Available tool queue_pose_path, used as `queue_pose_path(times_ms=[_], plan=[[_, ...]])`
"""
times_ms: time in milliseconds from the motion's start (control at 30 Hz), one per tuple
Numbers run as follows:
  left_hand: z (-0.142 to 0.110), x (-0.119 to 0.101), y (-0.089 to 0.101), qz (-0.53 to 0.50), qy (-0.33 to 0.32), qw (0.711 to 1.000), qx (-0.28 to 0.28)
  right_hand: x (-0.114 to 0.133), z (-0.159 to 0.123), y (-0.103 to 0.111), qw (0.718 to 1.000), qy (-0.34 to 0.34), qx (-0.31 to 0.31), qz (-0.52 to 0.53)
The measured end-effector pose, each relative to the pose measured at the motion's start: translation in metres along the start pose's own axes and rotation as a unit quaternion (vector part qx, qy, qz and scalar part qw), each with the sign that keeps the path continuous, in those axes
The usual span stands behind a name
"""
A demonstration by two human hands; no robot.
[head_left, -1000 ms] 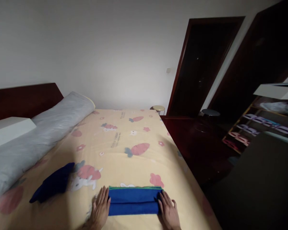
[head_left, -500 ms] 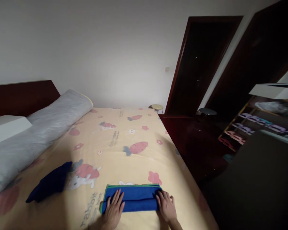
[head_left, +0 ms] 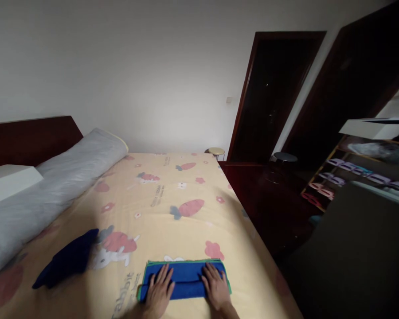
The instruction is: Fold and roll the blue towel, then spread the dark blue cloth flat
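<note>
A blue towel (head_left: 186,290) with green edging lies folded into a flat strip near the front of the bed. My left hand (head_left: 158,292) rests flat on its left part, fingers spread. On its right part my right hand (head_left: 216,285) lies palm down with the fingers stretched out and slightly bent. A crease runs along the towel between the hands. Farther left on the bedsheet lies a dark blue cloth (head_left: 68,259), loosely bunched, touched by neither hand.
The yellow bedsheet (head_left: 159,241) has carrot and rabbit prints. A grey rolled bundle (head_left: 80,164) and a white box (head_left: 11,181) lie along the headboard. Right of the bed stand a dark panel (head_left: 349,252), a shoe rack (head_left: 339,146) and a dark stool (head_left: 286,157).
My right hand has slid left from the towel's right end onto its surface, uncovering the green right edge. My left hand stays in place. The view has tilted up slightly.
</note>
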State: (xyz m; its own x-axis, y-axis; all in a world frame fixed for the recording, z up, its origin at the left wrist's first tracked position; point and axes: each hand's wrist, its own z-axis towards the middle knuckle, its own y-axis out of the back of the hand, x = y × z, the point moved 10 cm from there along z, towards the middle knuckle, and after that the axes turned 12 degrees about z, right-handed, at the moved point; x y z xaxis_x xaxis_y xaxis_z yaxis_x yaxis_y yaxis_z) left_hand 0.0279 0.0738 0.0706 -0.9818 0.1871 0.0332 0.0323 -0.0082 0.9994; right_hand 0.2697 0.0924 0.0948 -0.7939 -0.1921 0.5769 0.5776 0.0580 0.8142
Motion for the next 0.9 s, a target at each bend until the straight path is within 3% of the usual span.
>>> queue_pose_path(times_ms=[100, 133, 200, 300, 400, 500, 600, 700, 900], plan=[[-0.016, 0.072, 0.007, 0.06, 0.11, 0.992, -0.03, -0.055, -0.006, 0.03, 0.996, -0.06, -0.047, -0.034], [-0.024, 0.088, 0.011, 0.076, 0.135, 0.986, -0.056, -0.066, -0.011, 0.038, 0.995, -0.059, -0.066, -0.039], [-0.039, 0.1, 0.015, 0.091, 0.144, 0.979, -0.112, -0.072, -0.025, 0.045, 0.995, -0.027, -0.091, -0.037], [-0.054, 0.073, 0.004, 0.078, 0.046, 0.984, -0.152, -0.059, -0.047, 0.031, 0.996, 0.048, -0.077, -0.024], [-0.062, 0.03, -0.019, 0.058, -0.065, 0.988, -0.125, -0.049, -0.063, 0.003, 0.995, 0.095, -0.028, -0.025], [-0.059, 0.013, -0.033, 0.053, -0.069, 0.994, -0.072, -0.053, -0.066, -0.013, 0.995, 0.094, -0.012, -0.035], [-0.046, 0.015, -0.033, 0.042, -0.038, 0.998, -0.014, -0.051, -0.056, -0.007, 0.995, 0.086, -0.029, -0.036], [-0.031, 0.021, -0.021, 0.023, -0.025, 0.999, 0.018, -0.037, -0.038, 0.009, 0.997, 0.07, -0.033, -0.027], [-0.024, 0.06, 0.009, 0.006, 0.035, 0.999, -0.031, -0.016, -0.018, 0.039, 0.999, 0.042, 0.013, 0.014]])
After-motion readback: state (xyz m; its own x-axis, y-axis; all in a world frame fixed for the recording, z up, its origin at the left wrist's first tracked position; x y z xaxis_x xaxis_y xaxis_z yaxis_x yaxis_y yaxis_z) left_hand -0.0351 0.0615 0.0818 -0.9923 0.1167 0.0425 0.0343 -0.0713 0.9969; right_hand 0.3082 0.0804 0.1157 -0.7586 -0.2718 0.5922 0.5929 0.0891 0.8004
